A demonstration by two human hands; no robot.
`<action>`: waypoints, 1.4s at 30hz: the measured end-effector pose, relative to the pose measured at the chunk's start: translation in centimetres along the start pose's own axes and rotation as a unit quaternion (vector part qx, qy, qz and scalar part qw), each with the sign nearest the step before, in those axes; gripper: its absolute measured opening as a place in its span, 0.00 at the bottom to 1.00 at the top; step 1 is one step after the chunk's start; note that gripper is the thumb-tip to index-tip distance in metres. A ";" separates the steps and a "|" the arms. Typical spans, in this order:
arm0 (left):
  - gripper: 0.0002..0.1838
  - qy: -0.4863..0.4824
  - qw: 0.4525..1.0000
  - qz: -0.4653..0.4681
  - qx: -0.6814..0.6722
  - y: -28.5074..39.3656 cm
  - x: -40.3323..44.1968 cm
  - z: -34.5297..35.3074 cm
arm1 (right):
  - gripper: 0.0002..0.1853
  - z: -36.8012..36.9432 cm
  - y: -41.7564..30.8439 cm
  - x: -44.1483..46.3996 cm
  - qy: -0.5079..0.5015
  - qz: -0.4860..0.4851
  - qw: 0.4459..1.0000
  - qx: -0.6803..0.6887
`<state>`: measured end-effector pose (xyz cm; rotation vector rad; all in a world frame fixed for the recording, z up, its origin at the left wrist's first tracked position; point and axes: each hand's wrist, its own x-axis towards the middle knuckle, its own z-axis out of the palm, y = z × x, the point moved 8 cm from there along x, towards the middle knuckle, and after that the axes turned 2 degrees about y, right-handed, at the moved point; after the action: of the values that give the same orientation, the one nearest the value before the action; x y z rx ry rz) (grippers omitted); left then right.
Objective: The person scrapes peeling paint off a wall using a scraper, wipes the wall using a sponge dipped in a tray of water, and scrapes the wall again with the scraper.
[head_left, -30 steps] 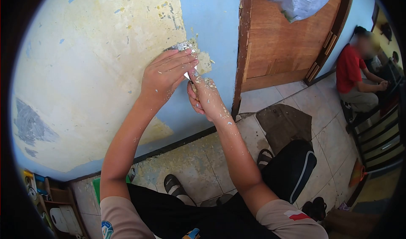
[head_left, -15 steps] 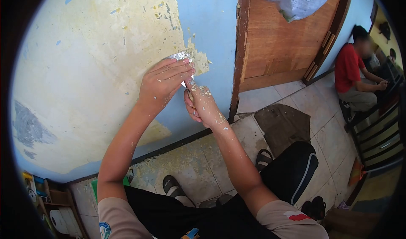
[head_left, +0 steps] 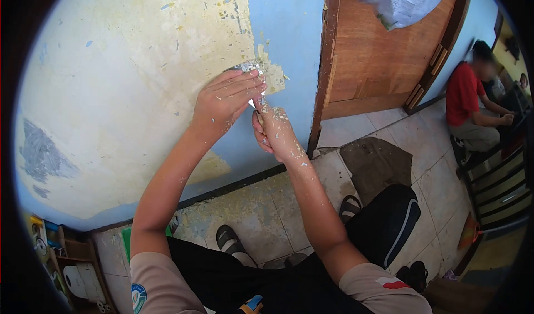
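Observation:
A metal scraper sprinkled with paint flakes lies against the wall, where pale yellow patches border blue paint. Its handle is wrapped by my right hand, whose back and wrist carry many flakes. My left hand lies over the blade with its fingers extended side by side, pressing it from above. Most of the blade is hidden under those fingers. Just right of the blade, a ragged yellow patch cuts into the blue paint.
A wooden door and its frame stand right of the wall, with a white bag above. A dark cloth lies on the floor. A person in red crouches at far right. Shelves stand lower left.
Both hands and the scraper moved slightly down the wall, then back up a little relative to the yellow patch. The whole view has shifted a little. The grip looks the same.

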<state>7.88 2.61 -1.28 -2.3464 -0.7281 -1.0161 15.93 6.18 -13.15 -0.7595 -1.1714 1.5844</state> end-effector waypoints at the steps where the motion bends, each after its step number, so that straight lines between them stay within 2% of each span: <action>1: 0.15 -0.002 1.000 0.001 0.001 -0.1 0.0 0.1 | 0.36 0.0 0.3 0.0 0.005 0.004 1.000 0.001; 10: 0.15 0.011 1.000 0.011 0.015 -0.4 1.3 -0.6 | 0.34 0.6 -1.3 0.6 -0.017 -0.009 0.999 0.026; 17: 0.16 -0.014 1.000 0.008 -0.003 -0.1 -0.8 0.7 | 0.35 -0.2 1.6 0.1 0.012 0.004 1.000 0.011; 22: 0.15 -0.012 1.000 0.017 0.003 -0.1 -0.4 0.5 | 0.36 0.0 1.1 0.3 -0.012 0.004 1.000 0.014; 24: 0.19 0.003 1.000 0.011 0.006 -0.3 0.1 0.0 | 0.36 0.2 0.1 0.7 -0.020 0.001 1.000 0.021; 28: 0.19 -0.003 1.000 0.008 0.005 -0.5 0.8 -0.3 | 0.35 0.7 -0.5 0.7 -0.021 0.002 0.999 0.036; 30: 0.15 0.012 1.000 0.005 0.023 -0.2 0.8 -0.4 | 0.35 0.6 -0.5 0.4 -0.008 -0.003 1.000 0.026; 36: 0.15 0.002 0.999 0.039 0.032 0.0 0.0 0.0 | 0.35 0.3 0.3 0.4 -0.007 0.014 1.000 0.021; 39: 0.15 0.030 0.998 0.036 0.033 -0.3 0.8 -0.4 | 0.35 0.4 -0.7 0.3 -0.014 0.009 0.999 0.029; 42: 0.15 0.017 1.000 0.021 0.013 -0.1 0.4 0.0 | 0.35 0.3 -0.2 -0.3 -0.002 0.005 1.000 0.029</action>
<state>8.03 2.83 -0.94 -2.3071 -0.6736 -1.0193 15.82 5.80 -12.84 -0.7261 -1.1220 1.6223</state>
